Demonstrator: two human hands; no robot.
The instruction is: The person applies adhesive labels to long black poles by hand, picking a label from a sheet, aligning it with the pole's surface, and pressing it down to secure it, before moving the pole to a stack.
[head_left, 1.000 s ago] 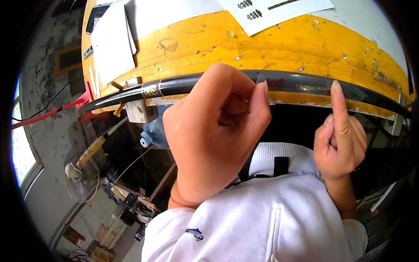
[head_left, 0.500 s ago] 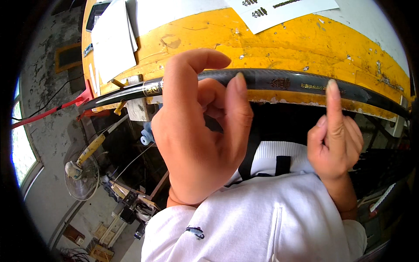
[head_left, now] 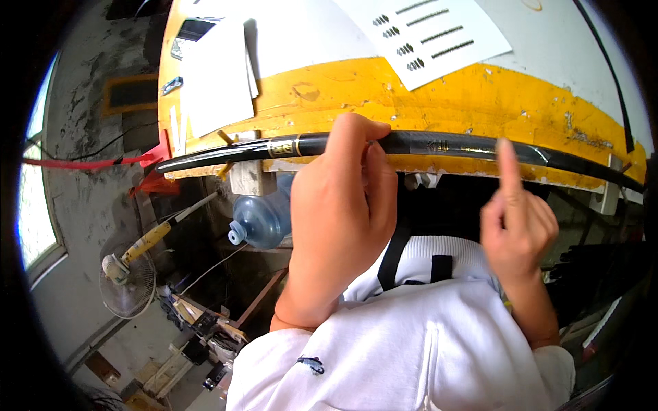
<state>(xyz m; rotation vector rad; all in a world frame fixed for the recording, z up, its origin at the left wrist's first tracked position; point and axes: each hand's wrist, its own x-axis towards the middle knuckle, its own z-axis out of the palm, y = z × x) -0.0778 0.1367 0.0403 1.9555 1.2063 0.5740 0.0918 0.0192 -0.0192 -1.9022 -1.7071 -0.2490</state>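
Note:
A long glossy black rod (head_left: 572, 162) with gold bands lies crosswise along the near edge of the yellow table (head_left: 322, 85). My left hand (head_left: 339, 205) is closed round it near the middle, index finger curled over the top and thumb on the near side; its other fingers are mostly hidden. To the right, a strip of dark and gold lettering (head_left: 473, 148) runs along the rod. At the right end of that strip is the outstretched index fingertip of my right hand (head_left: 521, 229), slightly blurred, touching or just short of the rod. That hand's other fingers are curled and hold nothing visible.
Beyond the rod lie a sheet printed with dark markings (head_left: 428, 44), blank white papers (head_left: 218, 85) and a phone (head_left: 194, 29). Pegs (head_left: 225, 137) stand beside the rod at the left. A blue water jug (head_left: 264, 218) and a fan (head_left: 128, 284) are below left.
My left hand has closed from a loose curl onto the rod. My right index finger stays near the lettering. The view has shifted, showing more of the table and the jug.

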